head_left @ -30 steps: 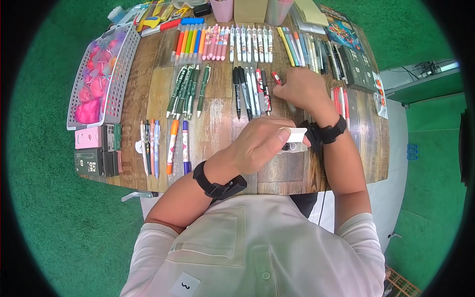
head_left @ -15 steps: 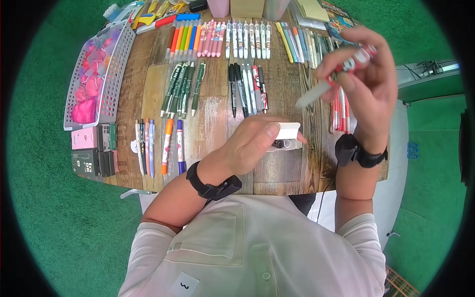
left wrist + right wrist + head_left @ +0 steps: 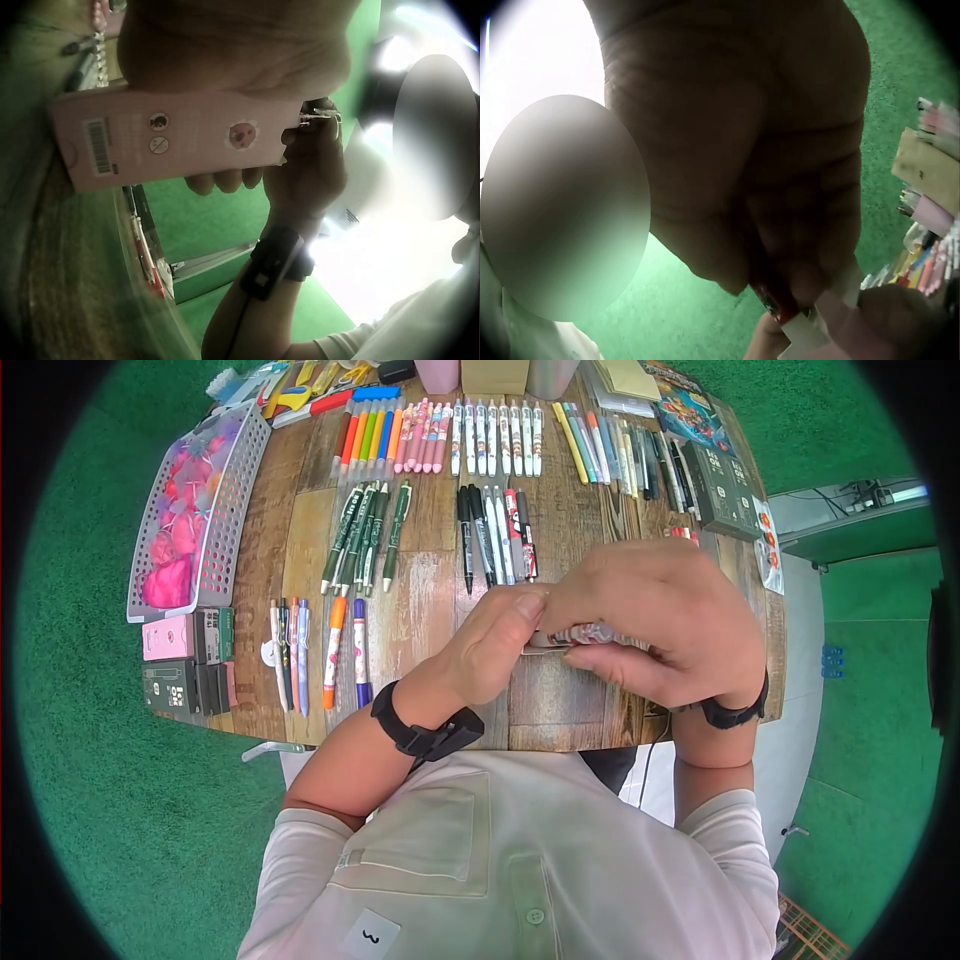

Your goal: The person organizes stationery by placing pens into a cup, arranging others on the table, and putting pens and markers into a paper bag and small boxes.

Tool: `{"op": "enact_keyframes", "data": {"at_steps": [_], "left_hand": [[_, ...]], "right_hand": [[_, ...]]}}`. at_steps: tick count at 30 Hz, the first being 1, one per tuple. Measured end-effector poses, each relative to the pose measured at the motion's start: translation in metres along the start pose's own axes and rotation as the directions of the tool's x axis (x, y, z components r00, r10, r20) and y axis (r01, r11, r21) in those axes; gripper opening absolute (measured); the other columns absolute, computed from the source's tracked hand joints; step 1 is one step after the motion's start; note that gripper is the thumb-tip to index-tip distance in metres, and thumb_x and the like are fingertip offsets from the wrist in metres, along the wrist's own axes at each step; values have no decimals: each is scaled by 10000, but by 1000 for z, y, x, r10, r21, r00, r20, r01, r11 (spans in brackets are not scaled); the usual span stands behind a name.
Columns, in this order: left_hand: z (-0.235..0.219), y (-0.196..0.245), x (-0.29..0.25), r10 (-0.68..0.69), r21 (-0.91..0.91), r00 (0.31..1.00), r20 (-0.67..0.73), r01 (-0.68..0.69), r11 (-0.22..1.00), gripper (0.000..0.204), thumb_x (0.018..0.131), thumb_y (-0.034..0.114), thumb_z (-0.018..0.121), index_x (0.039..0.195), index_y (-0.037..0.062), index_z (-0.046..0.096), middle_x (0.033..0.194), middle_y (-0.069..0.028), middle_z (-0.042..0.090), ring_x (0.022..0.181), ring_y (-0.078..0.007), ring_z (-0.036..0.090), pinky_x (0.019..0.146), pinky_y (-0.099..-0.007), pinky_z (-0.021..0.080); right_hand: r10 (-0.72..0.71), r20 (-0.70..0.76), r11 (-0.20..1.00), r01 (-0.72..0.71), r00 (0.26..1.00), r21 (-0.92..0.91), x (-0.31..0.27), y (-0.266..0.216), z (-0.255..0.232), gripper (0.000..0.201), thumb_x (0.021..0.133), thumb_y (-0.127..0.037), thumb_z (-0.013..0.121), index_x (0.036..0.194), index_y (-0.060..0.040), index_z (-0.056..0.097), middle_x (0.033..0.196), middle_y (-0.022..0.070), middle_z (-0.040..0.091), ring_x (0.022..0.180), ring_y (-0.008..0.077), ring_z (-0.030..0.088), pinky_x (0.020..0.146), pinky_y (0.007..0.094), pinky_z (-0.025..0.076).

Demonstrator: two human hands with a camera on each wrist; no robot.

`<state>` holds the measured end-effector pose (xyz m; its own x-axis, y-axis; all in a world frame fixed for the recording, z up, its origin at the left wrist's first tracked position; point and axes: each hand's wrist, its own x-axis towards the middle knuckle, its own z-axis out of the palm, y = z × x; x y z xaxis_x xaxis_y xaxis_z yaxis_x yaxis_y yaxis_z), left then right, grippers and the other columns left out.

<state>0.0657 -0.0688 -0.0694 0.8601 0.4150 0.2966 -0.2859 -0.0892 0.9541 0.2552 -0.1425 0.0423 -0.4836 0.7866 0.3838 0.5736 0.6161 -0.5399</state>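
A pink box (image 3: 180, 139) with a barcode and a round red picture stands upright in the left wrist view, gripped by my left hand (image 3: 497, 645), whose fingers show behind it. My right hand (image 3: 670, 620) pinches a red-and-white patterned pen (image 3: 585, 634) at the box's opening. In the right wrist view the red pen (image 3: 774, 298) runs down from my right hand (image 3: 742, 135) to the pale box flaps (image 3: 806, 334). How far the pen is inside the box is hidden. Beyond my hands lie black, white and red pens (image 3: 496, 535) in a row.
Rows of coloured markers (image 3: 370, 440), white pens (image 3: 497, 437) and green pens (image 3: 367, 537) lie across the table. A basket of pink items (image 3: 190, 515) and stacked boxes (image 3: 180, 685) stand at the left. Dark boxes (image 3: 722, 490) stand at the right, cups (image 3: 437, 374) at the back.
My right hand took a red pen from the table, raised it to the right, then brought it down to the box in my left hand. The box's white flap is now covered.
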Motion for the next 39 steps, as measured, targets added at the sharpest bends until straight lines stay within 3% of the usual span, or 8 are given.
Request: {"op": "enact_keyframes", "data": {"at_steps": [2,5,16,21,27,33,35,39], "left_hand": [[-4,-7,1,139,96,989,43,-143,985,503,996,333,365,1210,9,686,1068,-103,737,997,-210,704,861,-335,541],[0,9,1,-84,-167,996,39,90,982,507,998,315,350,1169,-20,690,1099,-115,742,1013,-221,709,849,-345,548],[3,-7,4,16,-46,997,77,-12,999,659,1058,436,258,1098,-37,715,951,-176,687,909,-293,650,857,-399,481],[5,-2,5,65,134,976,207,-94,987,714,1044,474,198,997,10,739,897,-157,688,852,-324,633,879,-410,442],[5,-8,6,147,207,942,303,-216,954,601,1022,415,262,964,41,730,901,-114,688,839,-316,618,825,-408,427],[11,-7,5,173,215,934,311,-247,945,555,1011,395,296,975,38,721,901,-110,686,837,-312,613,813,-413,426],[12,-7,4,174,207,938,300,-243,948,526,993,375,320,977,32,718,904,-116,682,841,-319,612,813,-417,428],[11,-7,3,159,221,936,314,-235,947,442,914,318,406,981,3,708,919,-144,669,855,-351,603,815,-428,432]], "right_hand": [[-20,18,1000,20,1000,-14,1,3,-1,232,866,-201,771,1007,-25,716,850,109,703,721,305,679,628,381,525],[-11,46,1000,12,999,-18,1,1,-4,266,858,-243,789,1002,-30,720,842,103,692,699,303,657,607,388,502],[-10,-76,999,7,997,-43,-9,-7,-40,185,781,-121,788,905,0,724,782,105,689,613,249,610,560,333,439],[207,-374,962,-257,904,-88,-24,-12,-49,111,779,-2,755,884,3,721,772,62,709,651,138,658,585,260,479],[456,-414,847,-527,787,-69,-21,20,-44,112,861,-63,750,959,-12,740,775,37,715,679,98,641,626,245,489],[588,-295,760,-640,753,-116,-8,86,8,149,893,-141,725,959,-8,736,738,41,691,647,120,619,618,286,491],[655,-214,688,-689,724,-225,-3,96,28,253,847,-311,722,912,-71,767,824,156,740,760,334,716,718,430,559],[665,-97,686,-658,740,-310,0,106,55,274,843,-303,747,892,-34,731,794,149,722,709,323,692,682,417,542]]}}
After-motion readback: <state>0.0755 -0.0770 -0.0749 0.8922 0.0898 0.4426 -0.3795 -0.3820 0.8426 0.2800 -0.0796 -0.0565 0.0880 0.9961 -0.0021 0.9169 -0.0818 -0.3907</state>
